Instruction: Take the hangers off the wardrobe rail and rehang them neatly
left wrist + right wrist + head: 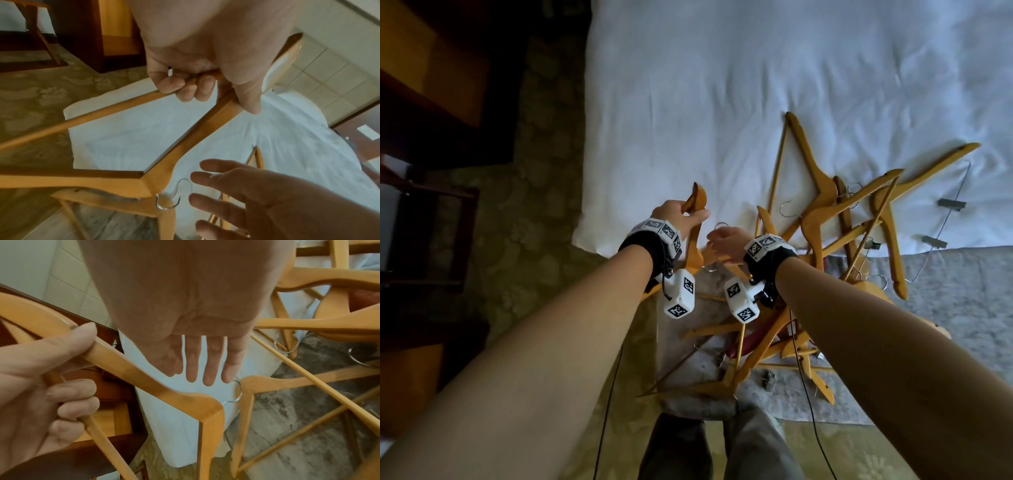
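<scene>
While the left hand grips one wooden hanger by its shoulder end and bottom bar above the corner of the white bed, the right hand hovers beside it with fingers straight and spread, holding nothing, near that hanger's metal hook. A tangled heap of hangers sprawls across the bed edge and grey blanket, crowding the right forearm. Patterned carpet and dark furniture lie left.
</scene>
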